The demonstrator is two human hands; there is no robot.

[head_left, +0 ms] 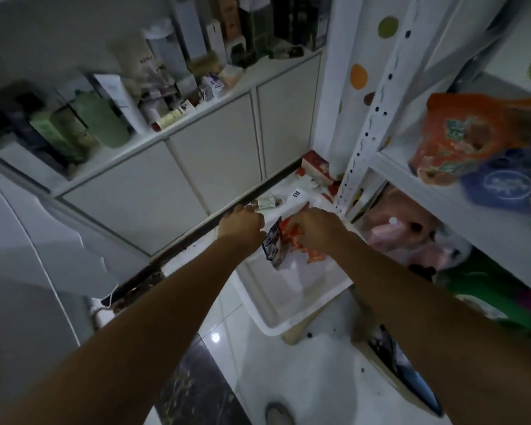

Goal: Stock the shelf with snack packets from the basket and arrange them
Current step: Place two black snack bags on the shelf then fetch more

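Observation:
A white basket (270,320) sits on the floor below me, beside the white shelf unit (390,167). Both my arms reach down over it. My left hand (241,223) grips a dark snack packet (274,245) that hangs over the basket. My right hand (311,230) grips an orange-red snack packet (301,245) right next to the dark one. On the shelf at the upper right lie an orange snack packet (460,133) and a blue one (509,182). The view is blurred.
A white cabinet (166,179) with bottles and boxes on top runs along the left. Small boxes and papers (295,194) lie on the floor beyond the basket. The lower shelf holds pink (390,231) and green bags (488,289). A dark packet (393,351) lies on the floor near my right arm.

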